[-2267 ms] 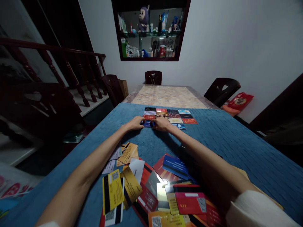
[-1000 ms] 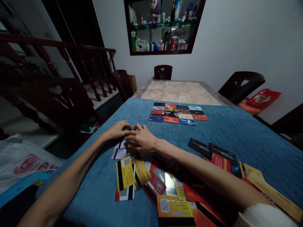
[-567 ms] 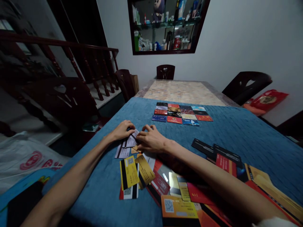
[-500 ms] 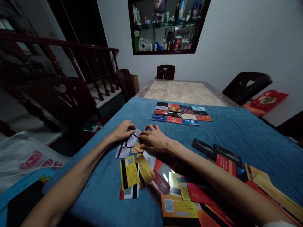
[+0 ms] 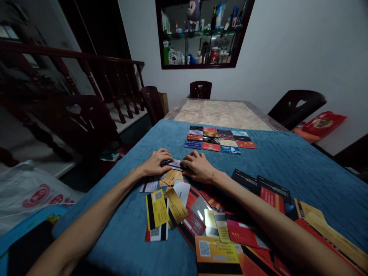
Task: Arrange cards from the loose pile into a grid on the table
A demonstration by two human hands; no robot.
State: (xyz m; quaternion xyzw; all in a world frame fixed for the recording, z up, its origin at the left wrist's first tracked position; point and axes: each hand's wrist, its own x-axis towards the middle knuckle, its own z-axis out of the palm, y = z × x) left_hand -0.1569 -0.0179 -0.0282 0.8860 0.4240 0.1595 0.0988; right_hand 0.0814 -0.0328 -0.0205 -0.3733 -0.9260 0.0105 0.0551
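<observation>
Left hand (image 5: pixel 158 162) and right hand (image 5: pixel 198 166) grip opposite ends of a lilac card (image 5: pixel 176 165) beyond the loose cards (image 5: pixel 157 211) on a table (image 5: pixel 215 111) — neat rows of cards (image 5: pixel 211 147) lie farther off, many others apparently left unarranged.

Dimly lit pale wall (image 5: pixel 290 50), glass-shelved cabinet (image 5: pixel 199 66), dark wooden chairs (image 5: pixel 283 109) and reddish-brown banister (image 5: pixel 71 56)

Left forearm (image 5: pixel 94 219) and right forearm (image 5: pixel 267 219) bare, stretched forward, left hand (image 5: pixel 158 161) and right hand (image 5: pixel 199 167) palms down, fingers (image 5: pixel 166 155) curled (knuckles raised), near but apart
</observation>
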